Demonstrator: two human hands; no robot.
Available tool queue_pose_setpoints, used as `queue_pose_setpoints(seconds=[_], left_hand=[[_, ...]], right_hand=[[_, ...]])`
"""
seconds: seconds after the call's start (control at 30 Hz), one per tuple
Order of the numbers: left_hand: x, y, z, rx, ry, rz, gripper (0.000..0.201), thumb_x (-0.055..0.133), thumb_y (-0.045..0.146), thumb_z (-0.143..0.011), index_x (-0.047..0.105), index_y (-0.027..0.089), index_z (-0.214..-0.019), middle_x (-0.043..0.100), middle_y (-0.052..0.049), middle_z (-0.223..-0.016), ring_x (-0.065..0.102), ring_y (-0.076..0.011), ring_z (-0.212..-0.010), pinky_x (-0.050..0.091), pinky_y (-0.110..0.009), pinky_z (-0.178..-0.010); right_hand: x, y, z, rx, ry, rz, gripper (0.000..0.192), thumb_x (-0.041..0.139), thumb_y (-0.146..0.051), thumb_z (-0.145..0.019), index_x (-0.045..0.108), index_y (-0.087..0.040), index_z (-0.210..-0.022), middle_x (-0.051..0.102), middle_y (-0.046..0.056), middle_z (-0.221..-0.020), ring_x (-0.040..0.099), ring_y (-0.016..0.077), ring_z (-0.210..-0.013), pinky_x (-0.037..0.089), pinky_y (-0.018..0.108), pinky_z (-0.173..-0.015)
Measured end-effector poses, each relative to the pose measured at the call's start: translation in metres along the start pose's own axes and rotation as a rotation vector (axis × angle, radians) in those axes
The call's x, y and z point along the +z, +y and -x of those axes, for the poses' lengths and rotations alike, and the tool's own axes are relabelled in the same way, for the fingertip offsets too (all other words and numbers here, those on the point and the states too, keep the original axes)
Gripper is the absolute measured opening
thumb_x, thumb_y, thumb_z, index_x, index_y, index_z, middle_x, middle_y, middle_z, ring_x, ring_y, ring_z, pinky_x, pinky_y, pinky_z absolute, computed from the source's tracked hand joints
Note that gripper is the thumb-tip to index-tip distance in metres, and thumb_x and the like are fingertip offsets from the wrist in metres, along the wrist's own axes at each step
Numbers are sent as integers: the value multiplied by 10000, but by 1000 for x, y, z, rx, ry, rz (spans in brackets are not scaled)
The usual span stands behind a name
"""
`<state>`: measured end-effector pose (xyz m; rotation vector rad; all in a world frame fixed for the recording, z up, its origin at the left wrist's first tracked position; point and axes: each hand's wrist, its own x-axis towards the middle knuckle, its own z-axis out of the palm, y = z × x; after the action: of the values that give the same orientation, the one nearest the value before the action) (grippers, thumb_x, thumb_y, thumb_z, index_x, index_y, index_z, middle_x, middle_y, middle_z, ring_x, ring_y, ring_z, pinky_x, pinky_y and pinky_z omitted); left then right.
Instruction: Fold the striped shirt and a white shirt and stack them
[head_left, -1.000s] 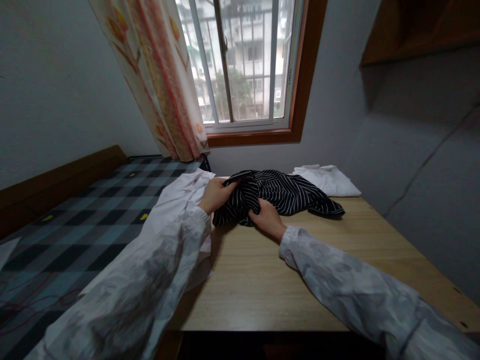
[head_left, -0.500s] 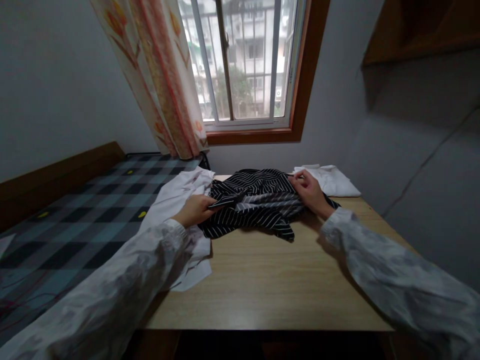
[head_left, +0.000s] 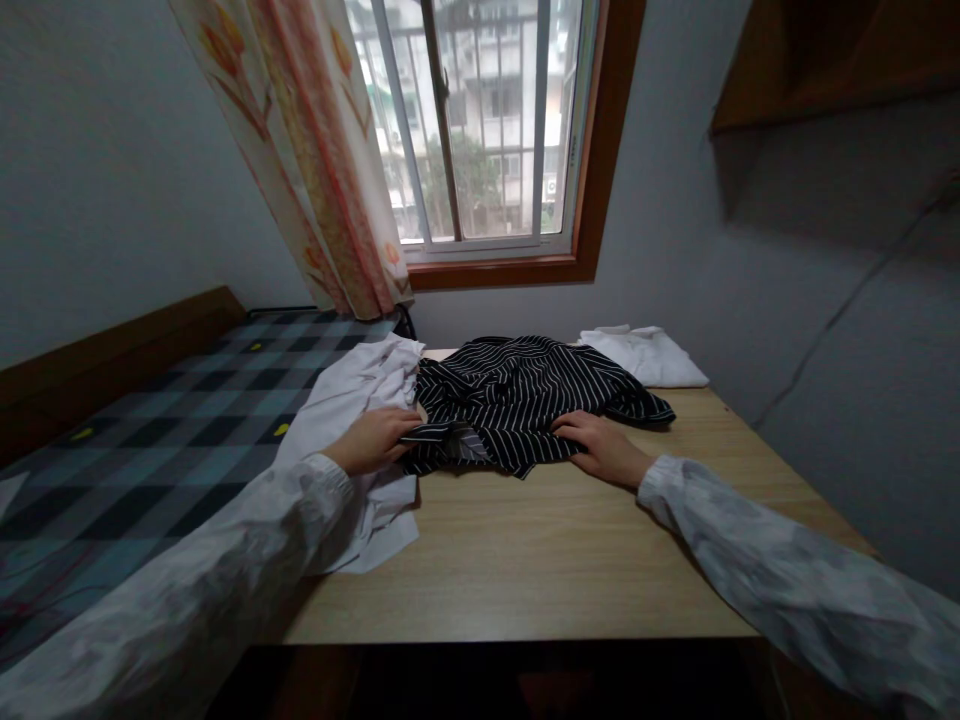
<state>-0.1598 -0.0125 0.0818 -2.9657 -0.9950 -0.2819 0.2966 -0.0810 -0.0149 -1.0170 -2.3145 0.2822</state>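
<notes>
lay crumpled mid-frame on the table (head_left: 525, 560): striped shirt (head_left: 525, 395), soft, light, floppy, best gripped at hems. left hand (head_left: 373, 440) pinched its left edge; right hand (head_left: 600, 447) pressed flat, ungrasping.

No writing, label, brand, number or sign can be read anywhere in this view. The black striped garment (head_left: 525, 395) carries only thin white lines — no tag or print shows on it. The white cloths (head_left: 360, 400) beside it are plain, and the folded white one (head_left: 645, 355) at the far edge of the table (head_left: 540, 540) is plain too. The curtain (head_left: 315, 160) bears a leaf pattern, not letters. The buildings through the window (head_left: 480, 120) show no legible signs — they are too small and blurred.
</notes>
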Motion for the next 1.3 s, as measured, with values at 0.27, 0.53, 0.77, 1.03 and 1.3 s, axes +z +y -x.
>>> queue_pose_setpoints(seconds=[0.27,0.53,0.77,1.03,1.3], left_hand=[[19,19,1,79,-88,-101,346,602,182,-956,735,233,-1271,780,-103,-1273,754,-273,-1094,576,-396,-975],[13,45,-1,147,-143,-46,348,607,141,-915,756,235,-1215,786,-89,-1226,754,-262,-1102,567,-370,-991],[-6,62,15,57,-282,282,431,600,205,-823,801,221,-1205,782,-72,-1288,743,-253,-1158,544,-333,-1083],[-16,51,-6,-353,-31,275,432,452,447,-996,789,218,-1138,809,-83,-1237,735,-275,-1158,536,-368,-1054],[27,35,-31,-640,-137,102,501,742,681,-810,763,209,-979,820,-112,-949,765,-300,-892,558,-344,-769]], right_hand=[[-24,8,2,275,421,-166,467,511,-91,-830,638,-230,-1258,751,38,-1020,684,241,-890,543,361,-854],[-88,-13,55,118,-102,72,152,653,-296,-937,783,-229,-980,749,42,-801,676,225,-724,448,323,-705],[-105,-22,91,225,-398,-62,497,842,-668,-835,822,-220,-1050,771,49,-837,677,228,-728,470,333,-673],[-96,39,50,404,273,356,468,735,-581,-938,745,-188,-1191,746,197,-1247,666,390,-1204,516,545,-1091],[-59,74,30,861,175,366,425,686,-472,-942,759,-171,-1232,813,174,-1170,749,337,-1075,547,398,-934]])
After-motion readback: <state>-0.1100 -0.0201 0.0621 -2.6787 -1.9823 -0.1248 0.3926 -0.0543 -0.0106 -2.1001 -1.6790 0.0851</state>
